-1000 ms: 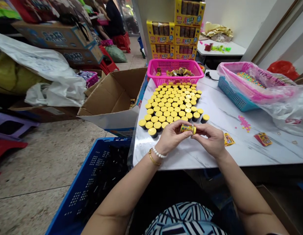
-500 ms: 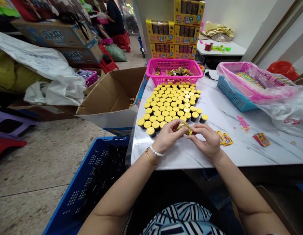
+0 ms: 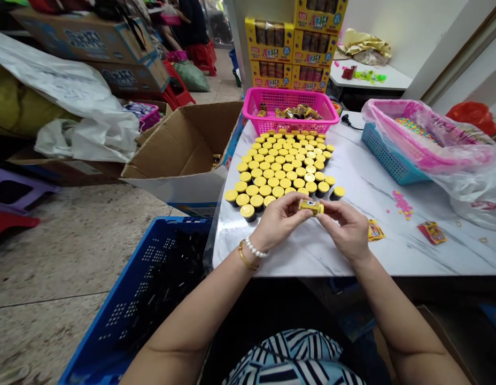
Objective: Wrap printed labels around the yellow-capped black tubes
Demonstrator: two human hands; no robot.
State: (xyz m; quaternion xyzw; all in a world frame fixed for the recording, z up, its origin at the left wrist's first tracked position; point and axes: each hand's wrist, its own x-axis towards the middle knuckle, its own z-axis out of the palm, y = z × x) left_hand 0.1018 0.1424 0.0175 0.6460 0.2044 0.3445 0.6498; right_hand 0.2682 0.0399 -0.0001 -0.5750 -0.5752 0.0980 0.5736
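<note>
A small yellow printed tube [image 3: 311,207] lies sideways between my two hands, above the table's front part. My left hand [image 3: 280,222] grips its left end, with a pearl bracelet and a gold bangle at the wrist. On the tube's right end are the fingers of my right hand [image 3: 345,225]. Just beyond my hands stand several rows of dark cups with yellow lids [image 3: 278,175]. Flat printed yellow packets [image 3: 376,230] lie right of my right hand, and a red and yellow stack of cards [image 3: 432,232] is farther right.
A pink basket [image 3: 292,127] with gold-wrapped pieces stands behind the cups. To the right is a blue basket [image 3: 386,155] under a plastic-lined pink one. An open carton [image 3: 168,144] and a blue crate [image 3: 123,299] of black pieces are left. A person [image 3: 192,24] sits at the back.
The tube has turned in my fingers and now lies level with its printed side showing. My right hand has shifted slightly right. The view has tilted a little, moving the scene.
</note>
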